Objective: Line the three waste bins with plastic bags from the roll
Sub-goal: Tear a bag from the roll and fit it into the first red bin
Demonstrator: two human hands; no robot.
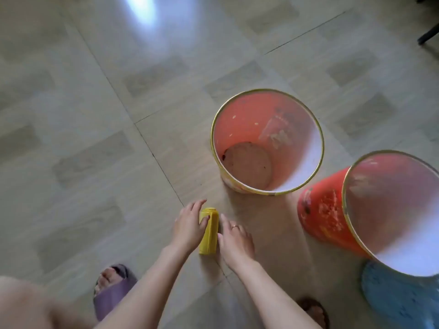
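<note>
A yellow roll of plastic bags [210,236] lies on the tiled floor between my two hands. My left hand [187,226] lies over its left side, thumb curled onto the top of the roll. My right hand [235,241], with a ring on one finger, touches the roll's right side with its fingers against it. An orange-red waste bin with a gold rim [268,143] stands open and unlined beyond the roll. A second red bin [330,210] stands at the right, also with no bag in it. No third bin is in view.
A blue fluffy mat [401,302] lies under the right bin's near side. My foot in a purple slipper [111,288] is at the bottom left, another foot [313,312] at the bottom middle. A dark chair leg [427,36] shows at the top right.
</note>
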